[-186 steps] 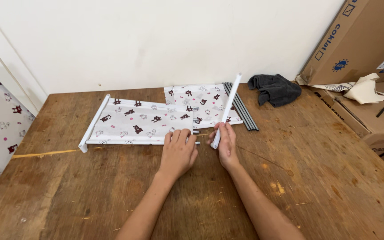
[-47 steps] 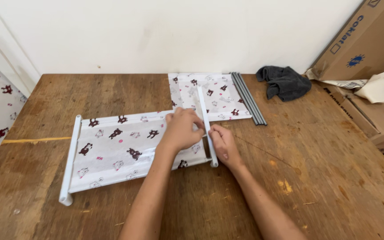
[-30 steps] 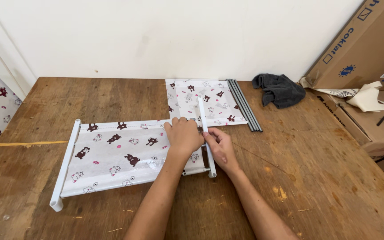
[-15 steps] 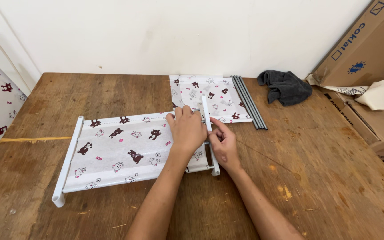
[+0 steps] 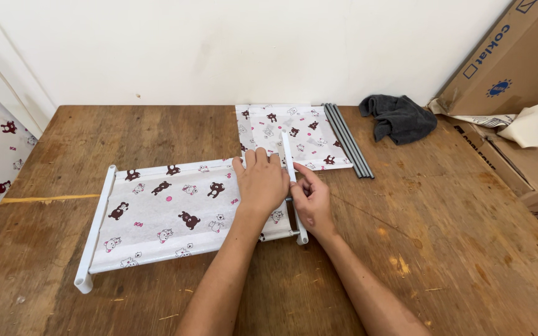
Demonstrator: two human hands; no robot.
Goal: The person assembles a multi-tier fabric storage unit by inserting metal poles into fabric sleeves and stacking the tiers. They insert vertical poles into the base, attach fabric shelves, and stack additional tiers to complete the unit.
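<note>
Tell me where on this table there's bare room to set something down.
Bare wood lies along the near edge of the table, right of the right hand, and at the far left between the wall and the printed fabric panel. It is crowded at the back: the second fabric panel, grey rods and dark cloth.

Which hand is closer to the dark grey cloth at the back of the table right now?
Right. The right hand lies left of and in front of the grey cloth; the left hand rests farther left, on the printed fabric panel.
</note>
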